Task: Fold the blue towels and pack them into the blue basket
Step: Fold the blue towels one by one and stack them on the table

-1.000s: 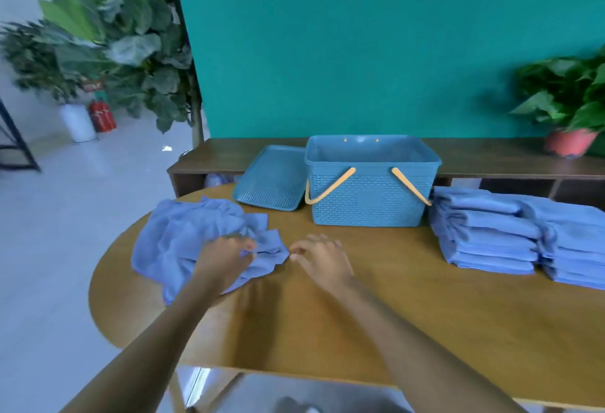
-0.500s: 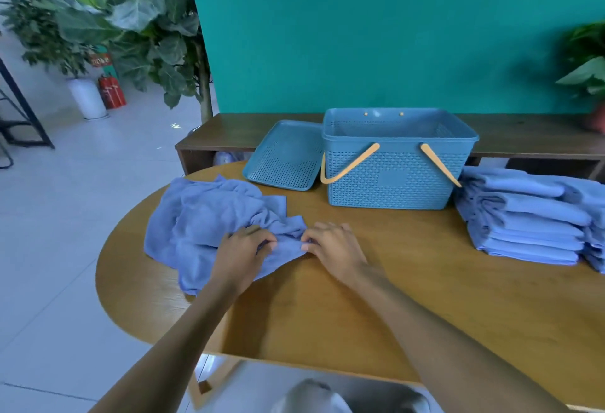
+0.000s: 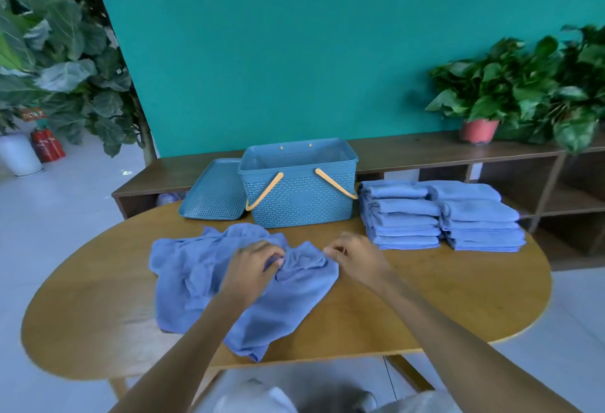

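A crumpled blue towel lies on the oval wooden table, one corner hanging over the near edge. More loose blue cloth is bunched to its left. My left hand pinches the towel's upper edge near the middle. My right hand pinches the towel's far right corner, fingers curled. The blue basket with tan handles stands open behind them; what is inside is hidden. Two stacks of folded blue towels sit right of the basket.
The basket's blue lid leans against its left side. A low wooden shelf runs behind the table along a teal wall, with a potted plant on it. Large leafy plants stand at the left.
Both hands have pulled one towel out of the pile toward me and to the right. It now spreads down to the table's near edge. The camera view has shifted.
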